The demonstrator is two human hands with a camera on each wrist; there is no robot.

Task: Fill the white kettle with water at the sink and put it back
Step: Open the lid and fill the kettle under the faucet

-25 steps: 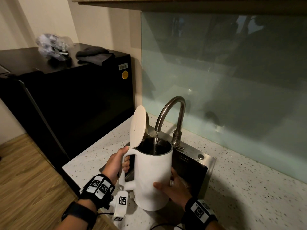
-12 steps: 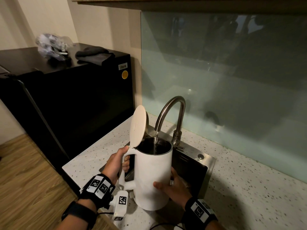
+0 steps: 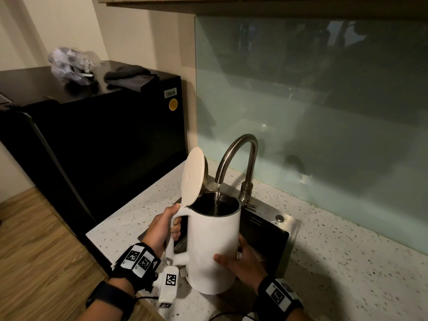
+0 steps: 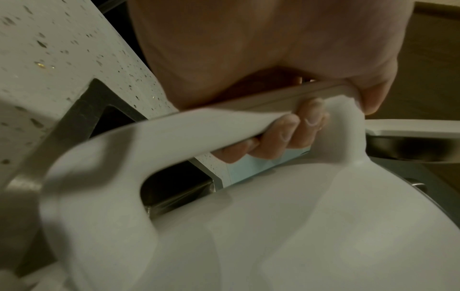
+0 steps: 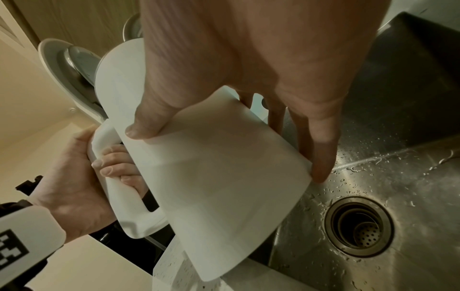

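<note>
The white kettle (image 3: pixel 213 246) is held upright over the sink (image 3: pixel 290 228), its lid (image 3: pixel 193 177) flipped open. A thin stream of water (image 3: pixel 217 193) runs from the curved steel tap (image 3: pixel 240 154) into its mouth. My left hand (image 3: pixel 162 230) grips the kettle handle (image 4: pixel 199 126), fingers (image 4: pixel 286 135) curled through it. My right hand (image 3: pixel 240 262) clasps the lower body of the kettle (image 5: pixel 219 177), thumb (image 5: pixel 147 122) in front and the fingers behind. The wet sink basin (image 5: pixel 398 177) and its drain (image 5: pixel 358 226) lie below.
A black fridge (image 3: pixel 104 140) stands left of the speckled countertop (image 3: pixel 347 262), with a plastic bag (image 3: pixel 69 63) and a dark cloth (image 3: pixel 129 77) on top. A glass backsplash (image 3: pixel 324 112) runs behind the tap, under a cabinet (image 3: pixel 254 3). Wooden floor (image 3: pixel 34 251) lies lower left.
</note>
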